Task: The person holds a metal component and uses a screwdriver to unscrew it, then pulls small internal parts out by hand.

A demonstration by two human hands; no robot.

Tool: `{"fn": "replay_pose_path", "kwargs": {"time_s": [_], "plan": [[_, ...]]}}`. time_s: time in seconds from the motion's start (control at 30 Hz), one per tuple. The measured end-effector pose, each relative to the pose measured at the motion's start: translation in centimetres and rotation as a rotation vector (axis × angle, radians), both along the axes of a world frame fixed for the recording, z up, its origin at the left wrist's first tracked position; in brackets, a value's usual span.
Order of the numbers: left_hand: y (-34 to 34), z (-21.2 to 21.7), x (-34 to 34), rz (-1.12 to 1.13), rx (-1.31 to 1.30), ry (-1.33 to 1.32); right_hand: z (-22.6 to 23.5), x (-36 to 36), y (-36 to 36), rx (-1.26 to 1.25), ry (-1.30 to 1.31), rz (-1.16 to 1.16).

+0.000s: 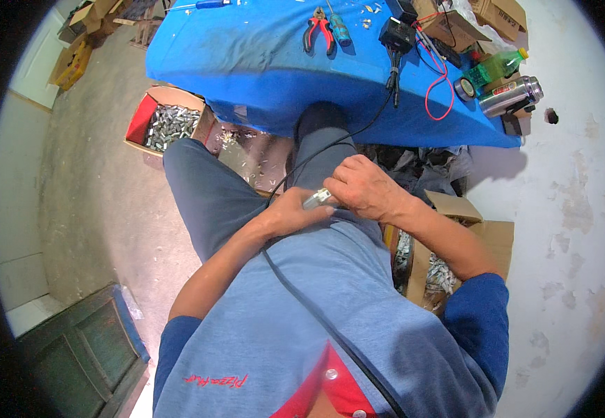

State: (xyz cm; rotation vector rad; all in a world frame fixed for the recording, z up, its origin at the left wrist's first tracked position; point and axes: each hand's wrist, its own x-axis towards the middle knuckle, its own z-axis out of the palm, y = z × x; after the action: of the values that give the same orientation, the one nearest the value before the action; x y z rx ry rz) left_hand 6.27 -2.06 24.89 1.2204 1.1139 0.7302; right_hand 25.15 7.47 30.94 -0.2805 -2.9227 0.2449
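Over my lap, my left hand (290, 213) is closed on a small whitish piece (316, 199) with a shiny, metallic-looking end. Its exact kind is too small to make out. My right hand (364, 188) meets it from the other side, fingers curled into a pinch close to the piece's end. Whatever lies inside those right fingers is hidden. A black cable (309, 296) runs down from the table, passes by my left hand and continues over my shirt.
Ahead stands a blue-covered table (247, 52) with red-handled pliers (320, 31), a teal screwdriver (339, 29), a black adapter (396, 35), a green bottle (498, 67) and a steel flask (511, 96). A box of small metal cylinders (172, 127) sits left; an open carton (491, 244) is right.
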Motion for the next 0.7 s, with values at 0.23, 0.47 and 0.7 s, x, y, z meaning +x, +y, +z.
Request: {"fn": "replay_pose_path", "kwargs": {"time_s": [0.23, 0.47, 0.7], "plan": [[0.8, -0.5, 0.5, 0.053, 0.066, 0.203, 1.0, -0.6, 0.5, 0.020, -0.151, -0.009], [1.0, -0.6, 0.4, 0.262, 0.039, 0.340, -0.8, -1.7, -0.5, 0.027, -0.038, -0.182], [0.7, -1.9, -0.6, 0.394, 0.064, 0.456, -2.7, -3.5, -2.6, -0.038, 0.093, -0.404]]}}
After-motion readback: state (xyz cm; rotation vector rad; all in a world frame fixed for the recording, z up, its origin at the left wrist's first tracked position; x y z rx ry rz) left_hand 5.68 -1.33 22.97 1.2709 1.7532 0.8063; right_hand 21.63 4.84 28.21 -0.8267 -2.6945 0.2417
